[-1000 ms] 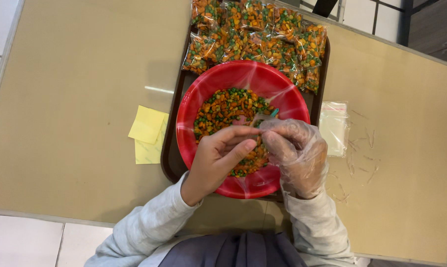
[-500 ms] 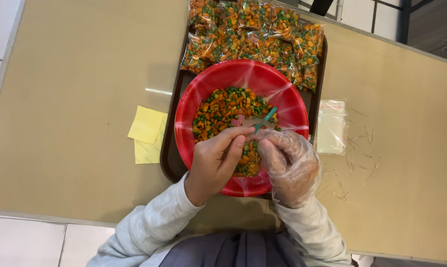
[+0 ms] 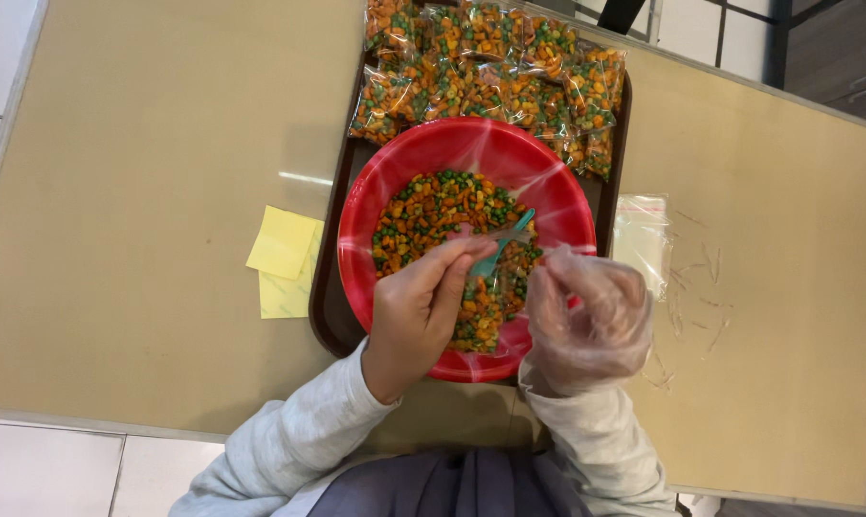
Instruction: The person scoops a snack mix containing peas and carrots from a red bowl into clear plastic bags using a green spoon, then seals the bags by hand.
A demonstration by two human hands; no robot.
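A red bowl (image 3: 395,182) of orange and green snack mix stands on a dark tray (image 3: 326,316). My bare left hand (image 3: 419,311) reaches over the bowl's near side. Its fingertips pinch a small clear bag (image 3: 505,235), and a teal spoon (image 3: 507,244) lies slanted right at them. My right hand (image 3: 586,321) wears a clear plastic glove and hovers over the bowl's near right rim. Its fingers are curled with nothing visible in them, a short gap away from the left hand.
Several filled clear bags of the same mix (image 3: 490,57) are stacked at the tray's far end. Yellow sticky notes (image 3: 285,254) lie left of the tray, and empty clear bags (image 3: 641,235) lie to its right. The tan table (image 3: 136,191) ends near my body.
My two hands were together over the mix a second ago. The gloved right hand has since drawn back to the right and toward me, while the left hand stays with the bag and spoon.
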